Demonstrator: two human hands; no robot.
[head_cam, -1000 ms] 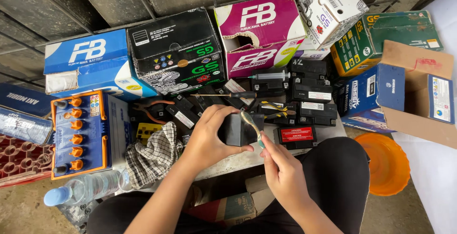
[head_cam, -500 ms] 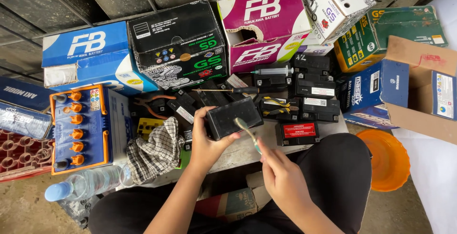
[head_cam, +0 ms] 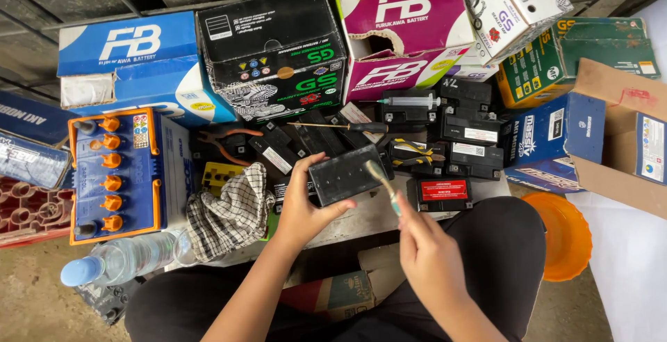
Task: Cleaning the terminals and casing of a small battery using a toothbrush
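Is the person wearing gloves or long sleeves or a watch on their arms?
No. Both the left hand and the right hand are bare, with no gloves, rings or watch showing. The forearms are bare too, as far as the picture reaches; no sleeve shows. Lower down, the person wears dark, black-looking trousers.

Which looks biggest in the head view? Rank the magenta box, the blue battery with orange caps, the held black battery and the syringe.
1. magenta box
2. blue battery with orange caps, close behind; it lies nearer the camera, so this is unsure
3. black battery in the left hand
4. syringe
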